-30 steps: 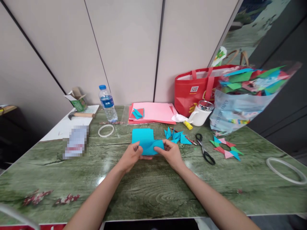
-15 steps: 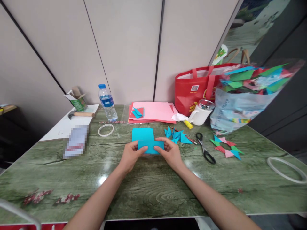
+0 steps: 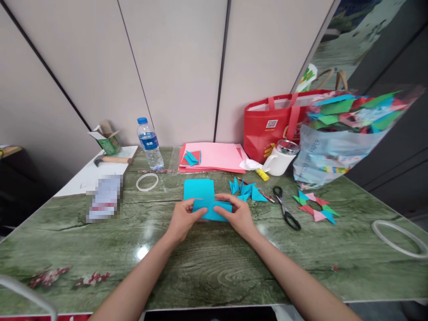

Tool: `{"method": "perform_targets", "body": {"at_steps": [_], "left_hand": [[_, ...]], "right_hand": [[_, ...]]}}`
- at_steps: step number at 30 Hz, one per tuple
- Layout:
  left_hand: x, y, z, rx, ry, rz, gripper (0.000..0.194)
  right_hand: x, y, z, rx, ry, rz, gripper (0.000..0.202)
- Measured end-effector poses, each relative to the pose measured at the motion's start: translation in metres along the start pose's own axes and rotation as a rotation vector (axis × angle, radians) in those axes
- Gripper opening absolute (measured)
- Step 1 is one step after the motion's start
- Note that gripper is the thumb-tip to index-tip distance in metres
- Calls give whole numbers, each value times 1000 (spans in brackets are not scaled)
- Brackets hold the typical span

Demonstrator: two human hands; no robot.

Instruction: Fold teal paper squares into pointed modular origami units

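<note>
Between both hands is a small folded piece of blue paper (image 3: 212,211), held just above the table. My left hand (image 3: 183,219) pinches its left end, thumb on the near face and fingers behind. On the right end, my right hand (image 3: 238,215) grips it the same way. Flat on the table just beyond lie square blue sheets (image 3: 198,189), partly hidden by the hands. Several folded blue paper pieces (image 3: 246,190) sit to the right of them, by a pencil. Farther right are black-handled scissors (image 3: 285,209) and a multicoloured paper ring (image 3: 315,207).
A water bottle (image 3: 150,145), a tape roll (image 3: 147,182) and a hammer (image 3: 112,159) stand or lie at left. Pink paper (image 3: 217,154) is at the back. A white mug (image 3: 281,160), glue stick (image 3: 262,174), red bag (image 3: 264,120) and plastic bag of folded paper (image 3: 334,151) occupy the right.
The folded blue paper has tilted, its right end now lower and nearer me, with its layers showing slightly apart. Both hands keep their pinch and have shifted only a little.
</note>
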State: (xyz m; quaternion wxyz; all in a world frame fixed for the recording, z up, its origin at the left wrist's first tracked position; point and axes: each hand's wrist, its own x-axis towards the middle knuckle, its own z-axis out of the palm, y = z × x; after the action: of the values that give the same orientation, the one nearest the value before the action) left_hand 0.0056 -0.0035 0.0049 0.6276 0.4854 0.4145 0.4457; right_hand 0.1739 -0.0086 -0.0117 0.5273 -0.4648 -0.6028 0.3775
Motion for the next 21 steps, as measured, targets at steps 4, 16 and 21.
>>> {"method": "perform_targets", "body": {"at_steps": [4, 16, 21], "left_hand": [[-1, 0, 1, 12, -22, -31, 30], [-1, 1, 3, 5, 13, -58, 29], [-1, 0, 3, -1, 10, -51, 29]], "right_hand": [[-1, -2, 1, -46, 17, 3, 20], [0, -1, 0, -65, 50, 19, 16], [0, 1, 0, -68, 46, 19, 19]]}}
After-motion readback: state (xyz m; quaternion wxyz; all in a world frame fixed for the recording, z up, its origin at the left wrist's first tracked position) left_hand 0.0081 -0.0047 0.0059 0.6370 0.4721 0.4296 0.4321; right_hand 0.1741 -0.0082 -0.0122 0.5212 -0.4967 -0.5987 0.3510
